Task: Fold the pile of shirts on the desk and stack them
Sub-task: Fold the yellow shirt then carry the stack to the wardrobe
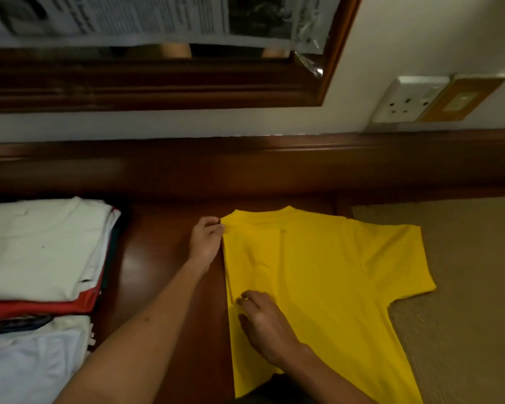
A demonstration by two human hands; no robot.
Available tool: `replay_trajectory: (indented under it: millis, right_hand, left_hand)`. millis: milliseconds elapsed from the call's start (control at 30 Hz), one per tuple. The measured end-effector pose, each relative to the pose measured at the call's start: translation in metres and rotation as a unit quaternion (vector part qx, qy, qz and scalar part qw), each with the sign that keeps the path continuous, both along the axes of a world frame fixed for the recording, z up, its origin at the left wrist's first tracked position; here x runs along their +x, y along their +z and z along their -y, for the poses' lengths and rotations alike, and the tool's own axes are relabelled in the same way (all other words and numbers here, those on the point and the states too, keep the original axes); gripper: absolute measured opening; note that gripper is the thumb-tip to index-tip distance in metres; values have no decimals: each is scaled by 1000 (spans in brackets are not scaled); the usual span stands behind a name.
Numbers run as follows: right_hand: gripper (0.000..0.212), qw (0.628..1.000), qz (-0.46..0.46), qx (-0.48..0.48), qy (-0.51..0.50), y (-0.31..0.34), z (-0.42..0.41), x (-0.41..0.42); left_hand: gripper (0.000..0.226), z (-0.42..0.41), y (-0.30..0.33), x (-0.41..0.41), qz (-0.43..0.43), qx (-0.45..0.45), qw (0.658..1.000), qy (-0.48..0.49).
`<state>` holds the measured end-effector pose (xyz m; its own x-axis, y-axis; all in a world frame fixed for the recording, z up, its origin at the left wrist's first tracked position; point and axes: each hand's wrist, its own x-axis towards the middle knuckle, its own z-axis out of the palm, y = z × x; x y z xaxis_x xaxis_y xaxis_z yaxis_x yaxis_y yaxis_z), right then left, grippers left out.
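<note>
The left hand (206,237) reaches forward from a bare forearm that runs up from the lower left, and its fingers curl in to pinch the folded left edge of the yellow shirt (327,275) at the shoulder, just beside the collar. The right hand (264,322) comes in from the lower right and lies knuckles-up on the same folded edge lower down, fingers spread and slightly bent, pressing the cloth; whether the fingertips pinch the fold I cannot tell, since the view is soft there.

The yellow shirt lies flat, collar toward the desk's (164,258) back edge, its left side folded in, its right sleeve spread out over the tan mat (464,272) on the desk's right part. Its hem reaches the near edge.

At the desk's left edge sits the stack of folded shirts (41,258), white on top, red below.

Newspaper (158,16) covers the mirror (158,83) on the wall; its print is too blurred to read. A white socket (408,99) sits at right.
</note>
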<state>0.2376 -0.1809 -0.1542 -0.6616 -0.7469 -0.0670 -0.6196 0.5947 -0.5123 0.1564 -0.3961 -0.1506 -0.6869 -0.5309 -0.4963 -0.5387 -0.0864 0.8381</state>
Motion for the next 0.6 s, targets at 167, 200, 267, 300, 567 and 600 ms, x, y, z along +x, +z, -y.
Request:
replay_trajectory:
  millis: [167, 200, 267, 300, 567, 600]
  right_hand:
    - [36, 996, 11, -25, -83, -5, -62, 42]
    - [39, 993, 19, -24, -114, -10, -78, 53]
    - [40, 982, 60, -4, -179, -15, -106, 79]
    - [39, 974, 85, 6, -212, -15, -117, 91]
    - [38, 946, 95, 173, -259, -6, -180, 174]
    - [44, 946, 97, 187, -248, -5, -184, 180]
  left_hand:
    - [14, -8, 2, 85, 51, -76, 996, 22]
    - [12, -13, -1, 108, 78, -51, 996, 5]
    - [6, -30, -4, 159, 128, 0, 991, -48]
    - [8, -42, -3, 184, 147, 17, 986, -76]
    - [29, -145, 8, 318, 201, -76, 940, -264]
    - [33, -156, 12, 321, 191, -121, 929, -293]
